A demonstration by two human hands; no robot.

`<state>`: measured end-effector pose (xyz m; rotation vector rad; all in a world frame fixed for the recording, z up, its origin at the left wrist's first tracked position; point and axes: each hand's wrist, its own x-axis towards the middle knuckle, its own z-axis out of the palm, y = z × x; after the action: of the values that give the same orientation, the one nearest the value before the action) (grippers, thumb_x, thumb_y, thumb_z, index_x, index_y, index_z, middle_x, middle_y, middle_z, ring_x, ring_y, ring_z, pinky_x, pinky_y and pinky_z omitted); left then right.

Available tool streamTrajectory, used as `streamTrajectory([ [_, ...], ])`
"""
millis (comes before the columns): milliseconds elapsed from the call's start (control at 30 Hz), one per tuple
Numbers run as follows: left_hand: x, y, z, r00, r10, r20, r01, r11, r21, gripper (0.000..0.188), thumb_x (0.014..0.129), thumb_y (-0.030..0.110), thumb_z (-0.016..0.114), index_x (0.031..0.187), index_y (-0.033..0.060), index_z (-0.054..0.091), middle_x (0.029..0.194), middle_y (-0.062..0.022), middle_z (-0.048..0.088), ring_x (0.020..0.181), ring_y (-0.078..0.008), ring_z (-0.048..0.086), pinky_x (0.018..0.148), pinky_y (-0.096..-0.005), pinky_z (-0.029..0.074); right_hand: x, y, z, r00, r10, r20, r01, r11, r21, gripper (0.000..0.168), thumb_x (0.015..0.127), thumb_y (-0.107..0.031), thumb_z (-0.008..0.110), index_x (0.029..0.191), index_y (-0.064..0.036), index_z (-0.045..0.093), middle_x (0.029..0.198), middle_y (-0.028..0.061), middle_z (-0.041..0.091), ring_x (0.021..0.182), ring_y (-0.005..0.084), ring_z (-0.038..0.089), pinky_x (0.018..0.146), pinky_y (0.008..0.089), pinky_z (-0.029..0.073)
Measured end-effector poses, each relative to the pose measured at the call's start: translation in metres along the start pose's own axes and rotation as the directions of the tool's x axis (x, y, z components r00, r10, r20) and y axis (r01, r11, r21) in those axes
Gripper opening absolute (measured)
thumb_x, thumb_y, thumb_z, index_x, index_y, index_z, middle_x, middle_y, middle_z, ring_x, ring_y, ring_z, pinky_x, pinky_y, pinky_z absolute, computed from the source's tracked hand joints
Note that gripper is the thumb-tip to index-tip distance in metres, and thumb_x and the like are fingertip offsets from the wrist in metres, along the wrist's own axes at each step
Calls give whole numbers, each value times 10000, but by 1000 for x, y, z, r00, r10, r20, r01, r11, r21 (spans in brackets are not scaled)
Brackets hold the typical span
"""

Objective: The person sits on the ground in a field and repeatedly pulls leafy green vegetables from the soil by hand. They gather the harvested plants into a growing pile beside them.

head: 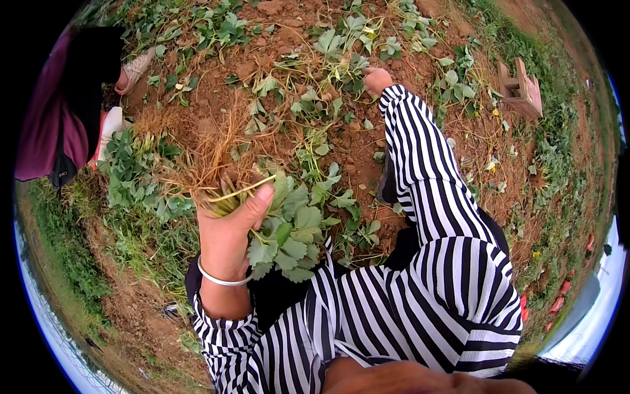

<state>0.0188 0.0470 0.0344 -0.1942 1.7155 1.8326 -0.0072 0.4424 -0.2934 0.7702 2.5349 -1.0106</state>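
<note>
My left hand (231, 231), with a silver bangle (224, 280) on the wrist, grips a bunch of bare-root plants (288, 236) that look like strawberry seedlings. Their long brown roots (216, 147) point up and away from me, and the toothed green leaves hang to the right of my thumb. My right hand (378, 81) reaches far forward, its fingers at the leaves of a plant (355, 66) lying on the soil. Those fingertips are partly hidden, so whether they hold the plant is unclear.
Loose plants lie across the reddish soil (275, 39). A pile of seedlings (130, 172) lies at the left, near another person's shoes (112, 128). A small wooden stool (521, 91) stands at the right. Grass (556, 162) and several red objects (558, 303) are farther right.
</note>
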Motion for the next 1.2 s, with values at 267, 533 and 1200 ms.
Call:
streamTrajectory([
  [267,6,-11,-4,995,-45,-88,52,996,76,340,713,36,715,991,16,519,825,-62,616,606,-74,510,499,-187,379,-11,-20,14,938,345,-15,-208,601,772,558,739,-11,567,1279,-37,429,885,62,564,608,129,475,470,244,341],
  [533,-1,-7,-1,994,111,14,-112,987,112,240,734,77,706,904,39,539,707,13,540,560,-57,447,487,-195,351,-70,-34,-26,920,247,-305,199,378,904,324,750,-24,584,1072,10,597,754,2,584,563,70,488,491,195,364],
  [1200,-11,4,1,993,81,-89,-81,997,3,369,710,13,716,1005,10,495,756,-45,575,565,-88,490,471,-197,377,6,65,4,950,-174,-259,109,963,-246,66,794,-7,523,795,-23,587,714,34,588,596,118,575,470,244,428],
])
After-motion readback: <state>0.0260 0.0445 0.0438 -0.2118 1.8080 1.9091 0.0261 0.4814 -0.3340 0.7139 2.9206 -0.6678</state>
